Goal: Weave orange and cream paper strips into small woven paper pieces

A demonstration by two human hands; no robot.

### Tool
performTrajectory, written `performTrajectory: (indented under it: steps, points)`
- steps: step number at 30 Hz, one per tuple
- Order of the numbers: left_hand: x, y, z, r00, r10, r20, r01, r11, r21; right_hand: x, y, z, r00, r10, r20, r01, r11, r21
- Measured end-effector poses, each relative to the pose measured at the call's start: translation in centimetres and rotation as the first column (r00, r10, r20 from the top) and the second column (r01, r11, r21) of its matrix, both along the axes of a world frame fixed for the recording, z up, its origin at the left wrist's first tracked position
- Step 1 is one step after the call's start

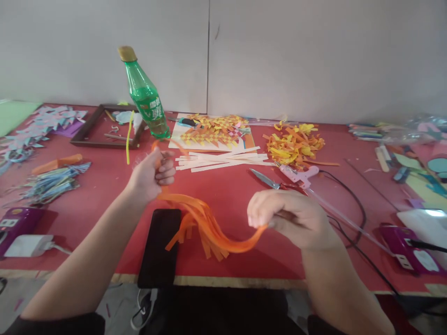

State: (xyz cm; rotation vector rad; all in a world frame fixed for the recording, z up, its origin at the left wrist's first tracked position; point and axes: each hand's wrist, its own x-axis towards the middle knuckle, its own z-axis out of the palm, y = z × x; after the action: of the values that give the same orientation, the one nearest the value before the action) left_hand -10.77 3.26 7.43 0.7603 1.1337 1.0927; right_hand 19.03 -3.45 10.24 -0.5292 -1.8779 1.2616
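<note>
A bundle of long orange paper strips [209, 228] sags between my two hands over the red table. My left hand [152, 174] is closed around orange strips at the left, with loose ends poking out above the fist. At the right, my right hand [286, 216] pinches the other end of the bundle between thumb and fingers. Several shorter strip ends hang below the middle. A black phone [161, 246] lies under the left part of the bundle, near the table's front edge. Just beyond the hands lies a pile of cream paper strips [223, 159].
Scissors [265, 178] and a pink glue gun [299, 176] with its cord lie beyond my right hand. Yellow and orange scraps [295, 144], woven paper pieces [213, 131], a green bottle [146, 100] and a dark frame [82, 135] stand farther back. Purple power strips [401, 249] sit at both sides.
</note>
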Motion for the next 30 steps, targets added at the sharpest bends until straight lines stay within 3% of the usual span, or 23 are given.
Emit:
performTrajectory:
  steps: [2,4,7,11,15,18,24,26,30]
  points:
    - [0.3,0.4,0.6,0.997,-0.077,0.016,0.078,0.997,-0.015,-0.3,-0.3,0.3,0.998,0.024,-0.058,-0.026,0.999,-0.035]
    - [1.3,0.2,0.9,0.969,-0.226,-0.099,0.224,0.974,-0.032,-0.7,-0.2,0.1,0.998,-0.033,-0.051,0.028,0.996,-0.082]
    - [3.8,-1.3,0.9,0.821,-0.462,-0.337,0.489,0.872,-0.004,-1.6,0.9,-1.3,0.975,-0.22,0.028,0.222,0.965,-0.136]
    - [6.5,-3.8,0.1,0.627,-0.55,-0.551,0.668,0.744,0.017,-2.5,3.2,-4.3,0.874,-0.485,0.014,0.476,0.85,-0.225]
    - [6.9,-4.9,-1.1,0.513,-0.598,-0.616,0.78,0.624,0.043,-2.6,4.3,-6.5,0.884,-0.46,-0.078,0.386,0.815,-0.433]
    - [6.5,-5.2,-1.4,0.473,-0.605,-0.641,0.814,0.578,0.055,-2.6,3.9,-6.8,0.889,-0.442,-0.123,0.301,0.764,-0.571]
    - [5.9,-5.7,-1.2,0.414,-0.694,-0.589,0.88,0.471,0.065,-2.2,3.1,-6.8,0.859,-0.471,-0.2,0.284,0.764,-0.579]
    - [5.8,-5.8,-1.1,0.466,-0.708,-0.531,0.859,0.506,0.079,-2.2,2.8,-6.5,0.88,-0.453,-0.141,0.32,0.786,-0.529]
    - [6.2,-5.4,-0.7,0.753,-0.631,-0.184,0.657,0.736,0.163,-2.4,1.8,-5.0,0.913,-0.407,0.035,0.396,0.861,-0.32]
